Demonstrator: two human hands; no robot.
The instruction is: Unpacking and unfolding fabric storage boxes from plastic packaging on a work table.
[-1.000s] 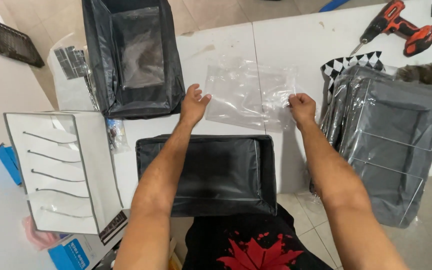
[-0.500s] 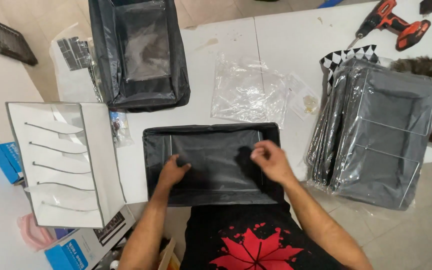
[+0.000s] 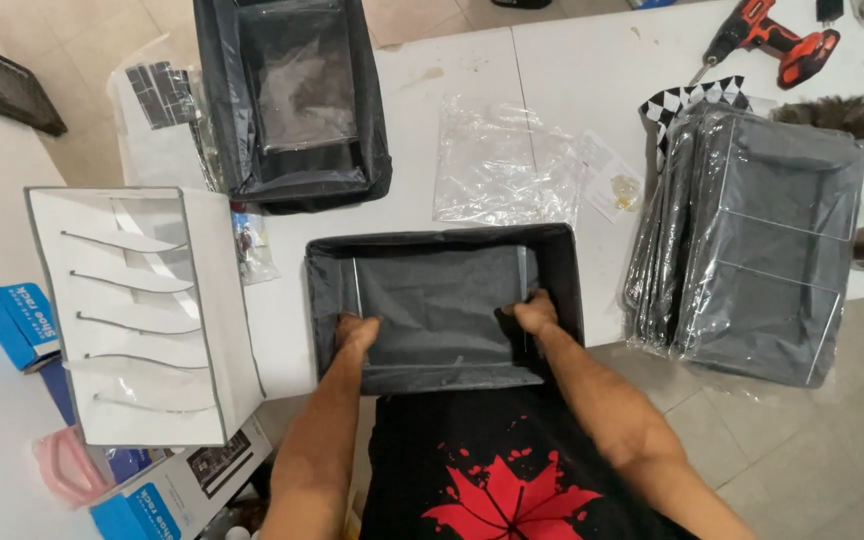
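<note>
1. Your left hand [image 3: 357,333] is down inside the dark fabric box [image 3: 444,306], at its near left corner; its fingers are curled under against the base panel, so you cannot tell whether they pinch anything.
2. Your right hand [image 3: 534,313] is inside the same box at the near right corner, fingers tucked down where the side wall meets the base (their grip is hidden too).
3. The box stands open-topped at the near edge of the white bench [image 3: 452,70], its walls upright around both sets of fingers.
4. Just beyond your fingers, past the far wall of the box, lies a crumpled clear plastic bag [image 3: 502,165].
5. To the right of your right fingers sits a stack of flat grey boxes in plastic wrap [image 3: 762,250], overhanging the bench edge.
6. Farther off, beyond your left fingers, a second dark open box [image 3: 292,95] stands.
7. Left of your left fingers is a white rack with wire rails [image 3: 137,310].
8. A red and black drill [image 3: 772,40] lies at the far right corner.
</note>
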